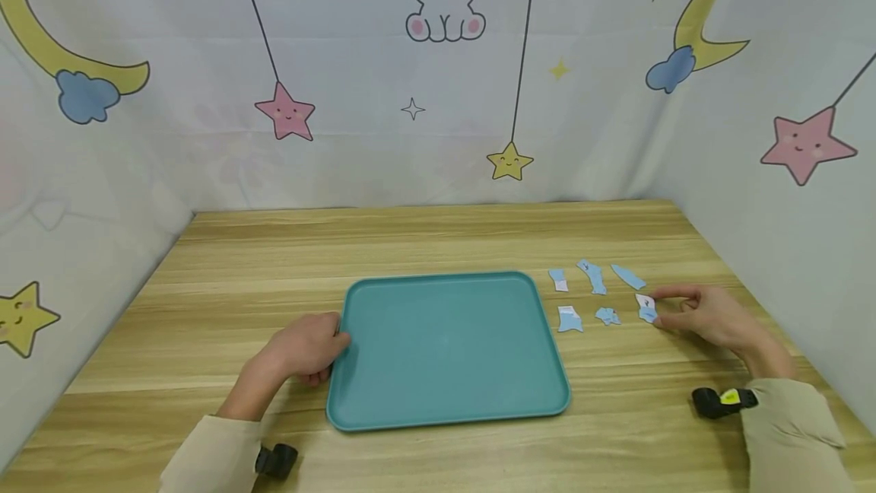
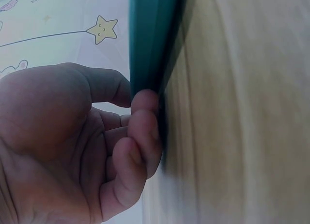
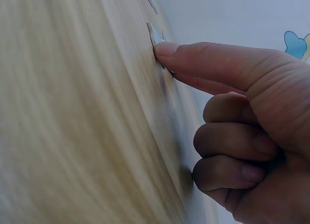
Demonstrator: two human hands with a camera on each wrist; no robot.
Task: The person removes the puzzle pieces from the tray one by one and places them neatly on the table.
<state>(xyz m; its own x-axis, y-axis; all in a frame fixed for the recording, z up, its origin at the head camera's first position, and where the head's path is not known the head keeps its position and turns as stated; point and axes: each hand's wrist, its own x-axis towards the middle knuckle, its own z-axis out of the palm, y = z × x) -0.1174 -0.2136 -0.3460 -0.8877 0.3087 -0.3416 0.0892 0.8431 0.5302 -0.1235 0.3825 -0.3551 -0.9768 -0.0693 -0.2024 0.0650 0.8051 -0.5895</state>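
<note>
My left hand (image 1: 311, 348) grips the left rim of a teal rectangular tray (image 1: 445, 348), its thumb over the edge. In the left wrist view the fingers (image 2: 144, 129) curl beneath the tray's side (image 2: 152, 45). Out to the right, my right hand (image 1: 712, 318) pinches the edge of a small torn blue-and-white paper piece (image 1: 646, 309) between thumb and index finger. The right wrist view has the thumb tip on this paper piece (image 3: 156, 35), close against the tabletop, with the other fingers folded in.
Several more torn paper pieces lie right of the tray: a narrow pointed one (image 1: 628, 277), a long one (image 1: 592, 277), a small ragged one (image 1: 607, 316) and a squarish one (image 1: 569, 319). A printed white curtain (image 1: 356, 158) encloses the wooden table (image 1: 438, 238).
</note>
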